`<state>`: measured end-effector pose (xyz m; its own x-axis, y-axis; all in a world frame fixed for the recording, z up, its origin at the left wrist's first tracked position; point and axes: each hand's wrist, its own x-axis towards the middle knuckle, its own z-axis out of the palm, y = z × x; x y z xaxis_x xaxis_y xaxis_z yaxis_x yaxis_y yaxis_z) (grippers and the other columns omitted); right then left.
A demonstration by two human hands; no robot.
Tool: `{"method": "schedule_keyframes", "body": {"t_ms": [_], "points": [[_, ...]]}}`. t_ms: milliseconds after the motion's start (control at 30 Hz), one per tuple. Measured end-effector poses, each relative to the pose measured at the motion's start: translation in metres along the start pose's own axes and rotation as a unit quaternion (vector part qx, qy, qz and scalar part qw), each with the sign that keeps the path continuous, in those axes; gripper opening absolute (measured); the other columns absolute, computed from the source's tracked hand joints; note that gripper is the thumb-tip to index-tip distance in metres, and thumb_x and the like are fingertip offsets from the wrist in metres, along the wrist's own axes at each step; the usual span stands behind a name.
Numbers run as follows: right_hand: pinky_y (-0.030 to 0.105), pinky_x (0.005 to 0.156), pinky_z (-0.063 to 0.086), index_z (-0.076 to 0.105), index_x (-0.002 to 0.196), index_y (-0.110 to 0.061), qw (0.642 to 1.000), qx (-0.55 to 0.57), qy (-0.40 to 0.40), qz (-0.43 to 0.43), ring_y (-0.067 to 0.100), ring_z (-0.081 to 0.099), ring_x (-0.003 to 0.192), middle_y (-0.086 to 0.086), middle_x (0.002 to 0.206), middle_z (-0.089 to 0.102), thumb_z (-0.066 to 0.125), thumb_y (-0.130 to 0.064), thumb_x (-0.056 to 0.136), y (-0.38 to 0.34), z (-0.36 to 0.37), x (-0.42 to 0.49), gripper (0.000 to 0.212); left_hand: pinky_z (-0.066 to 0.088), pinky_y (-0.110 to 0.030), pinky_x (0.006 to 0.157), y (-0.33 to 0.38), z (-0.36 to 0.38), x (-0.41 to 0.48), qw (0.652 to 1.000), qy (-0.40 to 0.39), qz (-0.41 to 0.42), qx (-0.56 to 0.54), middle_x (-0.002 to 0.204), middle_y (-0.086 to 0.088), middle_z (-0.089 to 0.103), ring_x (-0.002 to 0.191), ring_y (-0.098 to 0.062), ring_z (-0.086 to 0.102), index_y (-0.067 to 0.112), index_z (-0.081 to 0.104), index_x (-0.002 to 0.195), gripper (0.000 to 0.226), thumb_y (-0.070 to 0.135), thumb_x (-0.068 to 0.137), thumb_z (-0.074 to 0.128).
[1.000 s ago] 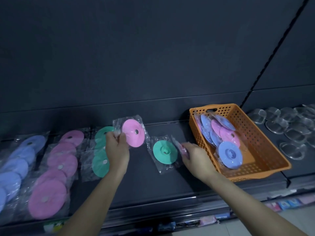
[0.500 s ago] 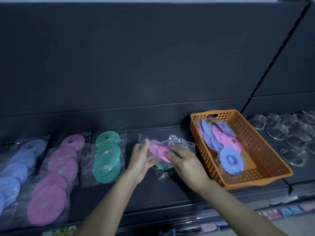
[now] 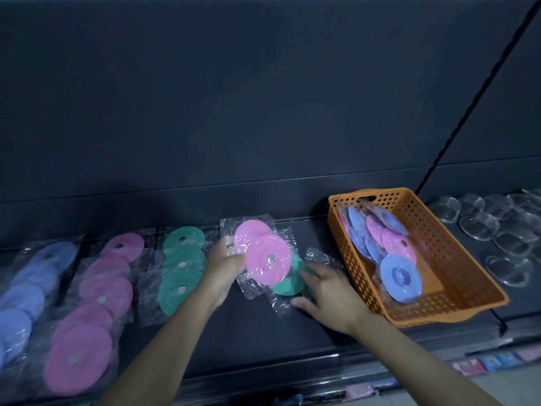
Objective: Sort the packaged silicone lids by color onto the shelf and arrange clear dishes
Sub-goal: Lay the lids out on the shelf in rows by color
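While my left hand [image 3: 225, 268] pinches two pink lids [image 3: 268, 259] and my right hand [image 3: 330, 294] lies spread on the green lid [image 3: 285, 285], they seem light and slippery; grip the wrapper edges.

Bagged silicone lids lie flat in three rows on the dark shelf [image 3: 263, 332] at lower left: blue lids [image 3: 26, 285], pink lids [image 3: 99, 291], green lids [image 3: 181, 268]. At centre, two overlapping pink packets [image 3: 268, 260] tilt up, gripped by the left hand [image 3: 224, 266]. A green packet [image 3: 288, 284] lies beneath them, touched by the right hand [image 3: 328, 291]. Mixed lids [image 3: 392, 250] lean in the orange basket [image 3: 456, 276]. Clear dishes [image 3: 497, 227] cluster far right.
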<state>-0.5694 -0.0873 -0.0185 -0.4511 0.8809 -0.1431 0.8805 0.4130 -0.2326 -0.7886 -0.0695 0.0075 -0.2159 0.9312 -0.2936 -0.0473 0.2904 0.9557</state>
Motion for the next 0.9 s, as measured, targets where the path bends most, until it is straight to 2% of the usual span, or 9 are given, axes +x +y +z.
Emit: {"method": "schedule_keyframes", "body": {"t_ms": [133,200,333,433,500,567,700,833,900], "points": [[0.045,0.118,0.009,0.013,0.151,-0.020,0.997,-0.013,-0.077,-0.004,0.017,0.005,0.146,-0.005,0.159,0.009,0.031,-0.057,0.095,-0.010,-0.002,0.011,0.070,0.051,-0.020,0.061,0.005,-0.003,0.007,1.000,0.004,0.009,0.013,0.095,0.006,0.056,0.080,-0.009,0.059,0.015,0.046,0.110,0.038,-0.014,0.086,0.042],[0.044,0.117,0.011,0.012,0.151,-0.022,0.996,-0.011,-0.091,-0.012,0.018,0.013,0.145,-0.003,0.158,0.018,0.031,-0.053,0.097,-0.008,-0.001,0.014,0.065,0.050,-0.022,0.060,0.006,-0.008,0.015,1.000,0.007,0.004,0.006,0.098,0.003,0.057,0.083,-0.012,0.060,0.013,0.046,0.114,0.041,-0.015,0.084,0.042],[0.039,0.104,0.033,0.048,0.127,-0.024,0.999,-0.020,-0.036,-0.031,0.024,0.054,0.112,0.004,0.120,0.061,0.030,-0.047,0.097,0.007,0.001,0.019,0.042,0.052,-0.030,0.064,0.006,-0.014,0.033,0.999,0.025,-0.013,-0.015,0.107,-0.012,0.063,0.089,-0.024,0.063,0.007,0.049,0.115,0.043,-0.019,0.081,0.043],[0.037,0.088,0.044,0.062,0.095,-0.017,0.999,-0.030,-0.016,-0.040,0.028,0.058,0.095,0.006,0.095,0.065,0.030,-0.049,0.094,0.008,-0.001,0.025,0.045,0.052,-0.027,0.057,0.009,-0.014,0.041,0.999,0.019,-0.021,-0.031,0.106,-0.013,0.062,0.083,-0.022,0.063,0.008,0.047,0.116,0.042,-0.019,0.084,0.044],[0.035,0.091,0.043,0.059,0.110,-0.017,1.000,0.003,-0.004,-0.007,0.028,0.053,0.108,0.006,0.111,0.060,0.040,-0.048,0.094,0.004,0.000,0.029,0.040,0.054,-0.023,0.054,0.009,-0.015,0.044,0.998,0.001,-0.028,-0.050,0.103,-0.013,0.061,0.079,-0.019,0.062,0.006,0.046,0.116,0.040,-0.020,0.086,0.041],[0.033,0.105,0.035,0.045,0.134,-0.020,1.000,0.030,-0.005,0.007,0.025,0.042,0.127,0.004,0.138,0.045,0.043,-0.052,0.092,-0.002,0.005,0.033,0.052,0.057,-0.023,0.065,0.007,-0.017,0.048,0.996,-0.023,-0.030,-0.078,0.107,-0.017,0.061,0.084,-0.021,0.064,0.003,0.047,0.116,0.038,-0.020,0.087,0.040],[0.047,0.118,0.006,0.015,0.148,-0.031,0.996,-0.005,-0.079,-0.026,0.019,0.010,0.146,-0.003,0.157,0.017,0.043,-0.056,0.089,-0.010,0.013,0.038,0.070,0.056,-0.026,0.075,0.004,-0.023,0.055,0.992,-0.071,-0.032,-0.101,0.112,-0.016,0.063,0.096,-0.023,0.064,0.009,0.053,0.110,0.039,-0.020,0.087,0.040],[0.049,0.118,0.005,0.025,0.145,-0.039,0.992,0.056,-0.077,-0.082,0.012,0.012,0.145,-0.012,0.155,0.024,0.052,-0.040,0.083,0.003,0.013,0.030,0.067,0.052,-0.035,0.088,-0.001,-0.027,0.063,0.989,-0.082,-0.048,-0.109,0.116,-0.017,0.061,0.104,-0.028,0.062,0.006,0.049,0.121,0.042,-0.018,0.088,0.041],[0.046,0.119,0.007,0.035,0.140,-0.038,0.990,0.081,-0.066,-0.099,0.009,0.015,0.144,-0.015,0.152,0.031,0.046,-0.039,0.080,0.011,0.015,0.024,0.061,0.054,-0.029,0.081,-0.003,-0.025,0.064,0.990,-0.072,-0.068,-0.101,0.114,-0.015,0.061,0.098,-0.024,0.063,0.007,0.050,0.118,0.039,-0.018,0.089,0.041]]}}
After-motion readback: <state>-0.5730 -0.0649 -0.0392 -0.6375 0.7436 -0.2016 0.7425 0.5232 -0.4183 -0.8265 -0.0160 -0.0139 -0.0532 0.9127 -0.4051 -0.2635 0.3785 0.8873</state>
